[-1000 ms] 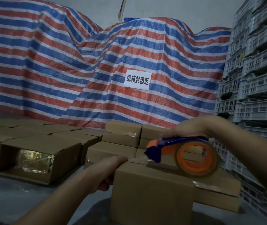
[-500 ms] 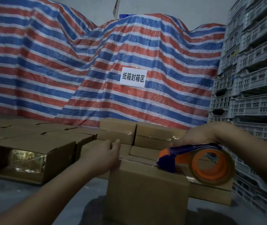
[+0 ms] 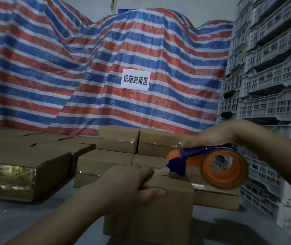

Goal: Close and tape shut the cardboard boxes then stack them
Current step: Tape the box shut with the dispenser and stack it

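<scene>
The left hand point(image 3: 128, 184) gripped the near cardboard box point(image 3: 159, 214) at its top edge, likely steadying it on the bench point(image 3: 35, 220); the right hand point(image 3: 217, 134) clasped the tape dispenser point(image 3: 210, 165), its nose pressed on the box's top seam; taped boxes point(image 3: 120, 140) stood stacked behind.

I see a red-white-blue striped tarpaulin point(image 3: 70, 68) bearing a white paper sign point(image 3: 135, 80), stacked grey plastic crates point(image 3: 268, 76) right, dim light.
</scene>
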